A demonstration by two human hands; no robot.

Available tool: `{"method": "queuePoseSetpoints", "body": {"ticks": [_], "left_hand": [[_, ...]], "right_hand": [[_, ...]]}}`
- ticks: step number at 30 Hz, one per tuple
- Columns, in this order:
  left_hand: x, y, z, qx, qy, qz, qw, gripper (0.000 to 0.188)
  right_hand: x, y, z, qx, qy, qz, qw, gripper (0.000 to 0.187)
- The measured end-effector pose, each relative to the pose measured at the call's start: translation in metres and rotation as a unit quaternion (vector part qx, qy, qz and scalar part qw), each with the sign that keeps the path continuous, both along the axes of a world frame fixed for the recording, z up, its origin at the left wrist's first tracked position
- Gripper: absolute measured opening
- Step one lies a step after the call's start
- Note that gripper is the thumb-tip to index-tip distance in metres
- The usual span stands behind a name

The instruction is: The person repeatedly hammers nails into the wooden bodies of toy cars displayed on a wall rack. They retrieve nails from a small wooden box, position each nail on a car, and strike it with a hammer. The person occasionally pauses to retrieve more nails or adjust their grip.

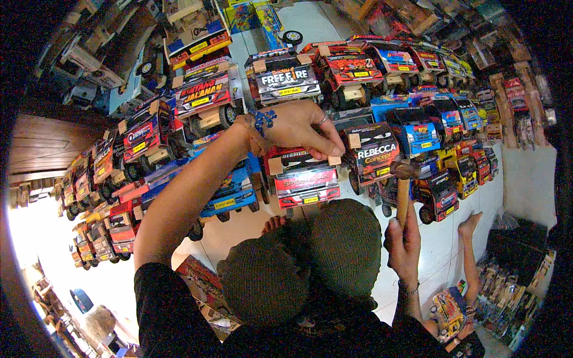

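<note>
Head view: the left hand [293, 126] pinches one wooden block [334, 160] between thumb and finger at an upper corner of one red toy truck [307, 186], near two knees [346, 250]; a second block [275, 166] sits opposite. The right hand [403, 247] wraps around one hammer [403, 200] (its head upward). Surrounding trucks [143, 134] are too crowded to count surely.

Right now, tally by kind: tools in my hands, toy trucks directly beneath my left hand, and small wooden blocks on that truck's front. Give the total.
Hammer, in the right hand: 1
Toy truck, beneath the left hand: 1
Small wooden blocks: 2
Total: 4
</note>
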State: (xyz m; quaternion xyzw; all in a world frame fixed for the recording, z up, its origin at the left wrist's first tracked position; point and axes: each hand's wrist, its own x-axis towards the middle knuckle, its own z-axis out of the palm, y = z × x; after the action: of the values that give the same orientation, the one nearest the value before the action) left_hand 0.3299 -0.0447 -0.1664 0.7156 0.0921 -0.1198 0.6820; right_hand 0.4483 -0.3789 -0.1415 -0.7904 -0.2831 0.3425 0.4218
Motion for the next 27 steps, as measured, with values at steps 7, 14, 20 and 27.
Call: {"method": "queuePoseSetpoints", "body": {"ticks": [7,14,20,27], "left_hand": [[-0.001,0.001,0.004,0.014,-0.003,-0.009,1.0,0.037],[-0.003,0.003,0.007,0.004,0.01,-0.01,1.0,0.038],[-0.003,0.002,0.007,0.004,0.011,0.001,1.0,0.031],[-0.003,0.004,0.005,0.015,-0.001,-0.024,1.0,0.034]], "right_hand": [[0.009,0.005,-0.003,0.013,-0.106,0.102,0.989,0.029],[0.013,0.014,0.008,-0.047,-0.139,0.108,0.983,0.036],[0.012,0.016,0.002,-0.018,-0.171,0.123,0.977,0.038],[0.012,0.022,0.007,-0.035,-0.151,0.154,0.976,0.037]]}}
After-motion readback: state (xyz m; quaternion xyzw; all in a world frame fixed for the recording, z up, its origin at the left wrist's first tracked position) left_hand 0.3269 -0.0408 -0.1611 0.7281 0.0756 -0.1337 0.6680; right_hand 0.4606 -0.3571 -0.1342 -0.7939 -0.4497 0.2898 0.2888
